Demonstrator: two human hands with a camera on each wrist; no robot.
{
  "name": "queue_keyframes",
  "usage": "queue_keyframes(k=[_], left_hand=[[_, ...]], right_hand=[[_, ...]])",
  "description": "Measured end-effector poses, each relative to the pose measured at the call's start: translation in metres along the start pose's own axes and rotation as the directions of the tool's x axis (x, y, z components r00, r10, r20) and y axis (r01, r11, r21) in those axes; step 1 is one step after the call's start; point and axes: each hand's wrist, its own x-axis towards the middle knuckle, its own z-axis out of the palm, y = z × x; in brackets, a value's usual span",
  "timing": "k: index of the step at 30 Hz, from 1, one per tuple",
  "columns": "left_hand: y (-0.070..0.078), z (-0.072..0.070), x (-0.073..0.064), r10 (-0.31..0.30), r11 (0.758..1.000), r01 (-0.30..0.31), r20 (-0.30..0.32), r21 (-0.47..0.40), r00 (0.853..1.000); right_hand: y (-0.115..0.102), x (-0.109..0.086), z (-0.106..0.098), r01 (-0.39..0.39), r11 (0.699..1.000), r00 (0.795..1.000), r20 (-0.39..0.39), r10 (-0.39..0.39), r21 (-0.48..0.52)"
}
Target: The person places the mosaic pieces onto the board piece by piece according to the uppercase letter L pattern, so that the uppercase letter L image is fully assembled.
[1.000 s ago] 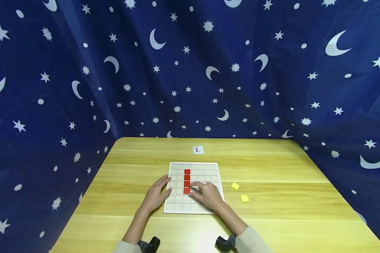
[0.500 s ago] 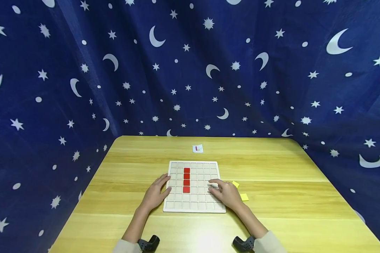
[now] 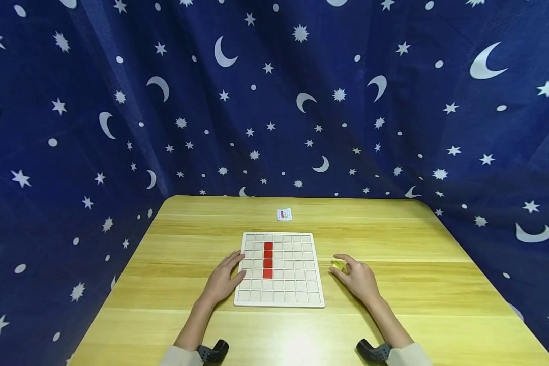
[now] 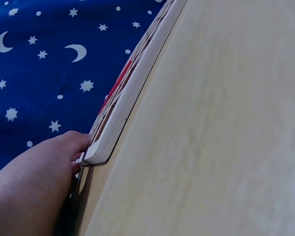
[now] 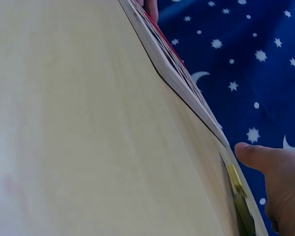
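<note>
The white grid board lies on the table with a column of several red square tiles in its cells. My left hand rests at the board's left edge, fingers extended; the left wrist view shows the thumb at a board corner. To the right of the board, my right hand hovers over a yellow square tile, thumb and index finger parted around it. A second yellow tile shows beneath that hand in the right wrist view; the hand hides it in the head view.
A small printed grid card lies behind the board, with a red column pictured on it. The wooden table meets a blue curtain with moons and stars at its back and sides.
My right hand has left the red tiles and moved right, off the board, to the yellow tiles. My left hand stays at the board's left edge.
</note>
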Motion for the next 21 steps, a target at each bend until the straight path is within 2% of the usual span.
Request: queue_keyframes(k=[8, 13, 18, 21], left_hand=[[-0.001, 0.001, 0.0, -0.008, 1.0, 0.008, 0.0, 0.016, 1.0], [-0.001, 0.001, 0.0, -0.001, 1.0, 0.001, -0.005, 0.02, 1.0], [-0.001, 0.001, 0.0, -0.004, 1.0, 0.004, -0.002, 0.017, 1.0], [-0.001, 0.001, 0.0, -0.012, 1.0, 0.012, 0.001, 0.021, 1.0]], right_hand=[[0.01, -0.004, -0.009, -0.095, 0.994, 0.992, 0.074, 0.098, -0.051], [0.013, -0.004, -0.01, -0.112, 0.992, 0.987, 0.106, 0.118, -0.057], [0.013, -0.003, -0.008, -0.095, 0.994, 0.994, 0.056, 0.098, -0.052], [0.011, -0.002, -0.007, -0.059, 0.998, 0.998, 0.016, 0.06, -0.032]])
